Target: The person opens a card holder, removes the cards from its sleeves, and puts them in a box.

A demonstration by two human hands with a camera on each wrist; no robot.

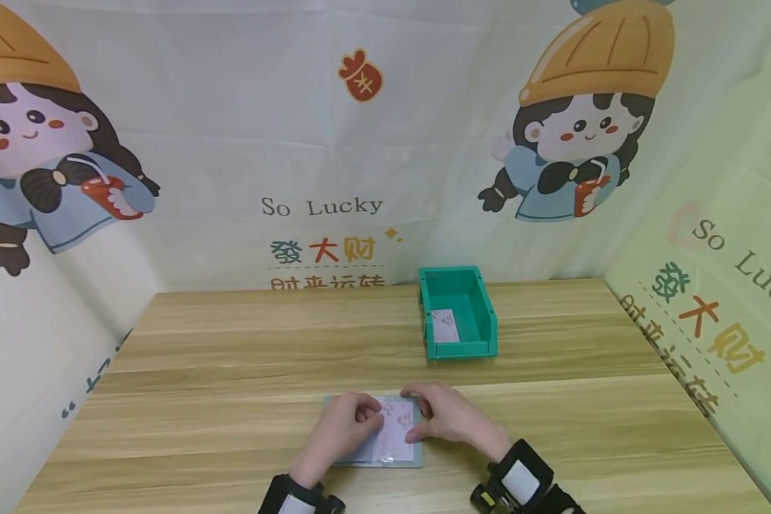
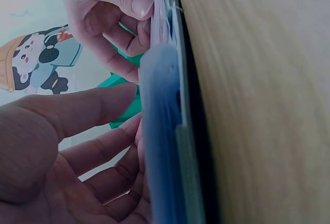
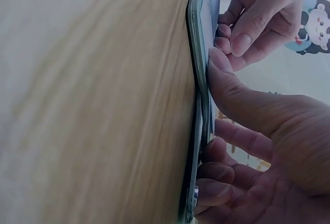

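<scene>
A small card album (image 1: 362, 455) with a pale blue-green cover and clear pages lies spread on the table. Under the clear page on its right side is a pink patterned card (image 1: 395, 430). My left hand (image 1: 343, 422) is over the album's middle, its fingertips by the card's left edge. In the left wrist view, the left thumb and fingers stand apart with nothing pinched between them. My right hand (image 1: 452, 416) holds the album's right side. The right wrist view shows the right thumb (image 3: 220, 61) on the page and the other fingers bent against the album's edge.
Behind the album, a green plastic bin (image 1: 495, 339) stands at the back of the wooden table (image 1: 231, 357). Another pink patterned card (image 1: 445, 326) lies inside it. A printed cloth (image 1: 231, 107) with cartoon figures hangs behind the table and at its sides.
</scene>
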